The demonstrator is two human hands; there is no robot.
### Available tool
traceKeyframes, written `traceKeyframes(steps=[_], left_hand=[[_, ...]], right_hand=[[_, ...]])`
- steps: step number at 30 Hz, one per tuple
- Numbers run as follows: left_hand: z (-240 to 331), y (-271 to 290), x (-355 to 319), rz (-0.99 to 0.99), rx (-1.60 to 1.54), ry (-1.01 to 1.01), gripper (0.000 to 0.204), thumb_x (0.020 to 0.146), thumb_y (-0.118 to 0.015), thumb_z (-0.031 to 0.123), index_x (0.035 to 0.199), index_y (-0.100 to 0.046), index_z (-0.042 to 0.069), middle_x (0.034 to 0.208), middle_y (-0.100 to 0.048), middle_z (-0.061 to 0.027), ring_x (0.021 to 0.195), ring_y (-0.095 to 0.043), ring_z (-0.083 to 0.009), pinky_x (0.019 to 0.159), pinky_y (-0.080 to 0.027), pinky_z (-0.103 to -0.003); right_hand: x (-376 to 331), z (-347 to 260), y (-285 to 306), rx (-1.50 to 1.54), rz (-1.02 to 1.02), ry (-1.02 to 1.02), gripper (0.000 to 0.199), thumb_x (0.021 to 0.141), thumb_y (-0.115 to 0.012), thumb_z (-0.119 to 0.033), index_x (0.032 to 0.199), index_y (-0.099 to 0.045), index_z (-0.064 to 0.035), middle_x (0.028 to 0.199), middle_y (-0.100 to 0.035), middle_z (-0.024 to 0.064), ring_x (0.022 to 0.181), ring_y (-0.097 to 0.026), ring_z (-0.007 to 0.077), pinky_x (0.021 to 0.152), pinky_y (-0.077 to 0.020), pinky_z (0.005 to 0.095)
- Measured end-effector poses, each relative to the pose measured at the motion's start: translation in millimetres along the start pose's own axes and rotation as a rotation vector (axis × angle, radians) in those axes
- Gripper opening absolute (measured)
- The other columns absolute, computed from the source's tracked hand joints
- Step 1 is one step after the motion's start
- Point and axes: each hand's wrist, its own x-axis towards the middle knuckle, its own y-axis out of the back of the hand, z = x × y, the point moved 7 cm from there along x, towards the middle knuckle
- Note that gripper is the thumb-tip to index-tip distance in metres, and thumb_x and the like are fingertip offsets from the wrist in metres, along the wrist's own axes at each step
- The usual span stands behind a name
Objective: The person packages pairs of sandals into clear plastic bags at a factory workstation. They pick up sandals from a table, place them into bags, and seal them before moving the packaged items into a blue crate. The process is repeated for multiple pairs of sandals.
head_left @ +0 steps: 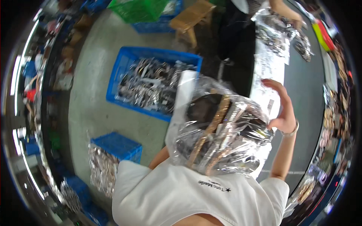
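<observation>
A large clear plastic bag is raised in front of my chest. Through its crinkled film show dark pieces and glittering gold and silver bands; their kind I cannot make out. A plain white strip stands along the bag's left side. My right hand is at the bag's right edge, fingers curved and apart, thumb close to the film; whether it touches I cannot tell. The bag hides my left hand, and only a bit of the left forearm shows beside my shirt.
A blue crate full of small film-wrapped pieces stands on the floor to the left. Nearer lies another blue crate beside wrapped goods. Beyond are a wooden stool and a green basket. Another person's hand is over wrapped packs on the dark table.
</observation>
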Motion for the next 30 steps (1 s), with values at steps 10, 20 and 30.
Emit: traceKeyframes(steps=[10, 20, 30], left_hand=[[67, -53, 66, -0.099, 0.263, -0.005, 0.022, 0.079, -0.060, 0.022, 0.095, -0.061, 0.006, 0.084, -0.060, -0.0007, 0.073, -0.053, -0.0096, 0.066, -0.042, -0.026], [188, -127, 141, -0.386, 0.500, -0.378, 0.019, 0.077, -0.061, 0.014, 0.094, -0.062, 0.005, 0.082, -0.060, 0.0015, 0.070, -0.051, -0.0073, 0.063, -0.041, -0.024], [230, -114, 129, -0.165, 0.584, -0.281, 0.088, 0.071, -0.045, 0.074, 0.117, -0.043, 0.000, 0.086, -0.053, -0.0017, 0.079, -0.045, -0.0098, 0.072, -0.039, -0.026]], right_hand=[[-287, 215, -131, 0.900, 0.561, -1.216, 0.115, 0.051, -0.066, -0.067, 0.132, -0.026, 0.0040, 0.133, -0.034, 0.0163, 0.124, -0.033, 0.0272, 0.101, -0.0260, 0.0395], [-313, 226, -98, 0.861, 0.846, -1.406, 0.095, 0.060, -0.062, -0.056, 0.129, -0.031, 0.0019, 0.127, -0.039, 0.0145, 0.118, -0.038, 0.0252, 0.097, -0.0298, 0.0384], [-252, 242, -41, 0.743, 0.812, -1.432, 0.076, 0.068, -0.058, -0.045, 0.126, -0.036, -0.0002, 0.120, -0.045, 0.0126, 0.112, -0.042, 0.0233, 0.093, -0.0336, 0.0373]])
